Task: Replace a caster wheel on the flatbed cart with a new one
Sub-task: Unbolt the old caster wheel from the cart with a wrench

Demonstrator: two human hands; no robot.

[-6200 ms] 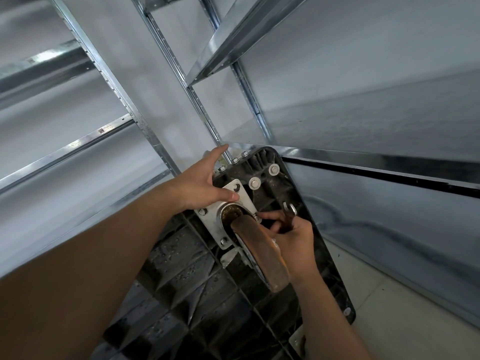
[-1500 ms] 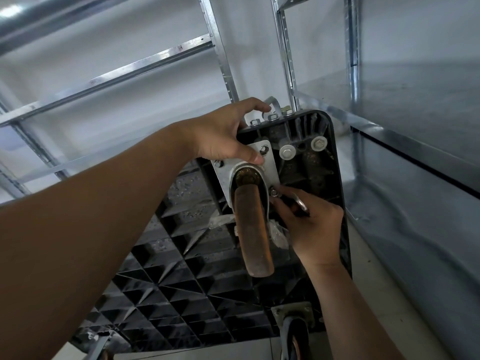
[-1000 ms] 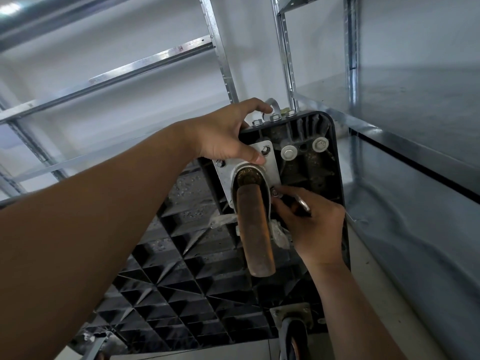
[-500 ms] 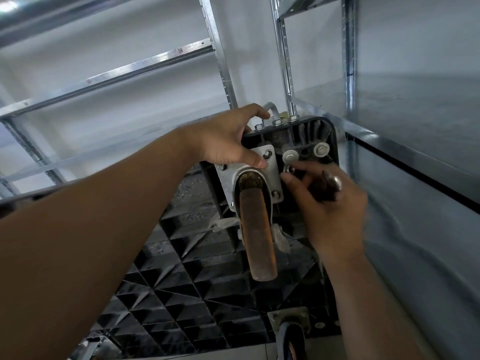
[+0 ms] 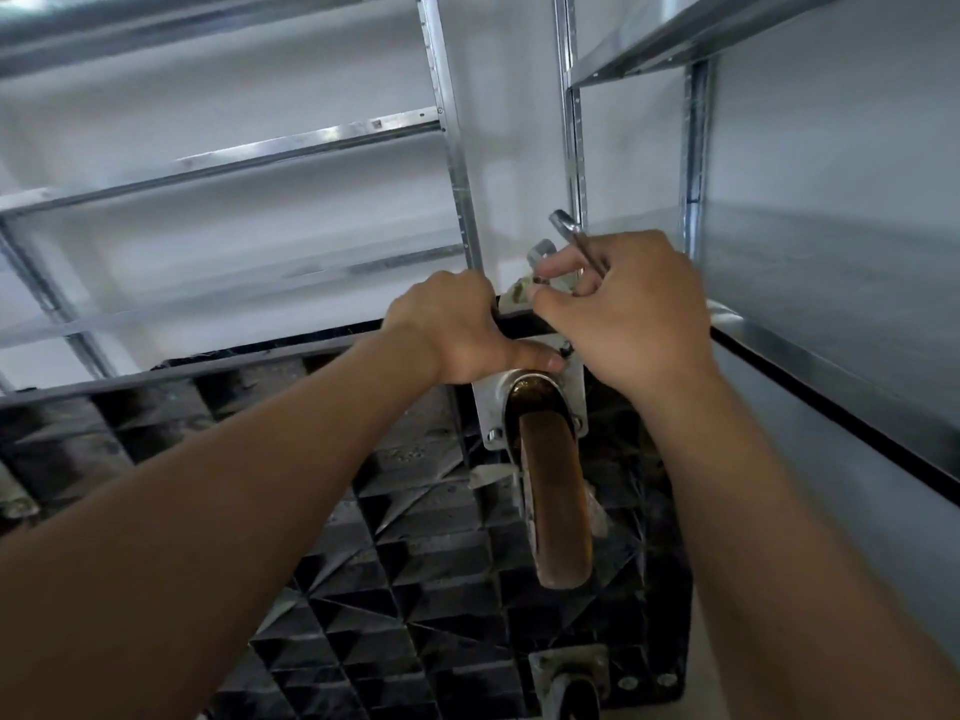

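1. The left hand [image 5: 457,324] is gripping the far edge of the upturned flatbed cart [image 5: 415,589], thumb on the caster plate [image 5: 491,407].
2. The right hand [image 5: 628,309] is clutching a wrench [image 5: 574,239] at that edge.
3. The rusty caster wheel [image 5: 556,491] is standing bolted to the cart's underside, beside metal shelving [image 5: 452,148].

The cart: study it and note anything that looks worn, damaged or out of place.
The cart is tipped up with its ribbed underside facing the camera. The caster wheel on its metal plate looks brown and rusty. The left hand grips the cart's edge; the right hand holds a wrench.
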